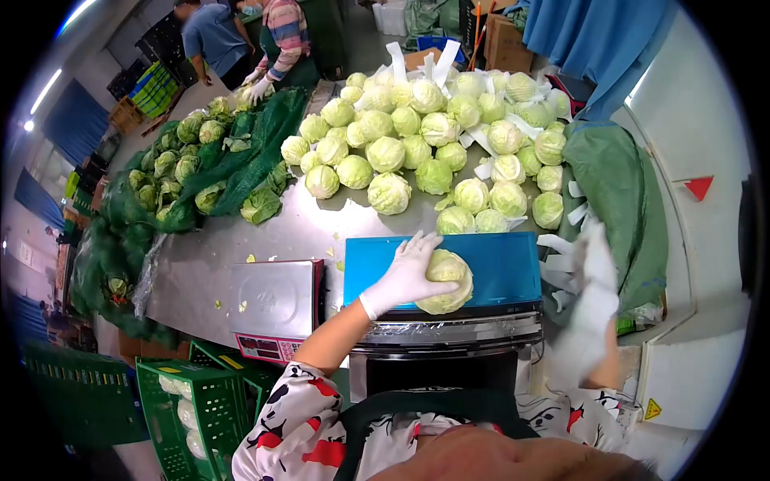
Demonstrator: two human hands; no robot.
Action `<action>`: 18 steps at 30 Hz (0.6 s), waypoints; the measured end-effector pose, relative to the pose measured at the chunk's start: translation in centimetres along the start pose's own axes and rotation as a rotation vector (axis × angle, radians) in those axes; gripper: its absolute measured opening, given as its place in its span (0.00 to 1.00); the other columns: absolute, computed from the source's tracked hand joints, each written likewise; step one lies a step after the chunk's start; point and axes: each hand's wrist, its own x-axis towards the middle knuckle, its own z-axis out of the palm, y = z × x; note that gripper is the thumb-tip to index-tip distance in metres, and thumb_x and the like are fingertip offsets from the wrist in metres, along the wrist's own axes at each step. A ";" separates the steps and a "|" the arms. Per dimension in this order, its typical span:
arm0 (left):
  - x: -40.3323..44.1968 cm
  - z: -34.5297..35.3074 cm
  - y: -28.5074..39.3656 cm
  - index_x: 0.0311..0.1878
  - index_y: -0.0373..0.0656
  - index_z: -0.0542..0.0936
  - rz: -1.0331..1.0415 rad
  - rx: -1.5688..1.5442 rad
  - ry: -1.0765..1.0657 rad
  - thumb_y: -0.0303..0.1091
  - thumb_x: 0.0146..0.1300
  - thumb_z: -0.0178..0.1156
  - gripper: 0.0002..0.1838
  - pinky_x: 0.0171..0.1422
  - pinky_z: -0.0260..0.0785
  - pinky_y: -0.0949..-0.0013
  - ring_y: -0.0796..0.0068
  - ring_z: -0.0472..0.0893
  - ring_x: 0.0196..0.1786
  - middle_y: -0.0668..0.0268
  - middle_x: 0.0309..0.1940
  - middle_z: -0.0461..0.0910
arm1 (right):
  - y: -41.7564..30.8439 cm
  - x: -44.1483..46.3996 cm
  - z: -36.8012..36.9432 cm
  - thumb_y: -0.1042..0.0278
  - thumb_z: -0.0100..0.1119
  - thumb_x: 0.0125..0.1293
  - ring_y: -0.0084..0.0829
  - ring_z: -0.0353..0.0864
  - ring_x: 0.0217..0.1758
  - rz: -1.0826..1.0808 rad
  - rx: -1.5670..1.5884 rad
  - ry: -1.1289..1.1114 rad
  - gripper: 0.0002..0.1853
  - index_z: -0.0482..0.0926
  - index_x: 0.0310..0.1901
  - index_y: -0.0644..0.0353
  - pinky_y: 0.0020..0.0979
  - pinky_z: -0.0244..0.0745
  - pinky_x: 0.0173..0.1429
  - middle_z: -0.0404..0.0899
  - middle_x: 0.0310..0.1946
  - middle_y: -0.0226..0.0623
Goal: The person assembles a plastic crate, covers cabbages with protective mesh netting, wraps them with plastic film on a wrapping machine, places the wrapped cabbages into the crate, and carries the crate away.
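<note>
A round pale-green cabbage (446, 282) rests on the blue top (501, 268) of a wrapping machine. My left hand (411, 271), in a white glove, grips its left side, with the thumb across the front and the fingers along the back. To the right of the machine is my right hand (595, 260), also gloved and smeared by motion. A blurred white sheet (579, 335) appears beside its wrist; whether the fingers hold it I cannot make out. White strips (557, 262) hang just left of that hand.
Many cabbages (387, 154) are heaped behind the machine. A scale (274, 301) stands left of it. Green netting (241, 172) with more cabbages lies farther left, where a co-worker (282, 40) handles some. A green sack (613, 208) bulges at right; green crates (192, 409) stand low left.
</note>
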 end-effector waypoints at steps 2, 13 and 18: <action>-1.6 -0.3 2.7 0.73 0.39 0.61 0.048 -0.263 0.110 0.48 0.59 0.69 0.44 0.79 0.51 0.54 0.47 0.58 0.77 0.45 0.72 0.62 | 5.8 0.2 -0.5 0.59 0.58 0.70 0.29 0.75 0.32 -0.618 -0.682 -0.186 0.11 0.80 0.35 0.58 0.34 0.73 0.38 0.76 0.32 0.32; -11.3 3.5 8.3 0.55 0.33 0.83 -0.218 -1.238 0.110 0.28 0.71 0.58 0.13 0.64 0.68 0.73 0.79 0.79 0.53 0.66 0.50 0.84 | 13.3 -8.8 5.5 0.67 0.74 0.51 0.42 0.77 0.48 -1.669 -0.939 -0.269 0.11 0.85 0.37 0.56 0.42 0.74 0.54 0.79 0.53 0.44; -14.0 1.7 7.0 0.63 0.31 0.73 -0.006 -1.892 0.019 0.32 0.73 0.55 0.20 0.71 0.66 0.63 0.67 0.76 0.64 0.57 0.62 0.77 | 11.7 -12.6 2.8 0.84 0.64 0.59 0.23 0.82 0.47 -0.650 -0.491 -0.576 0.16 0.79 0.50 0.68 0.27 0.77 0.53 0.84 0.47 0.37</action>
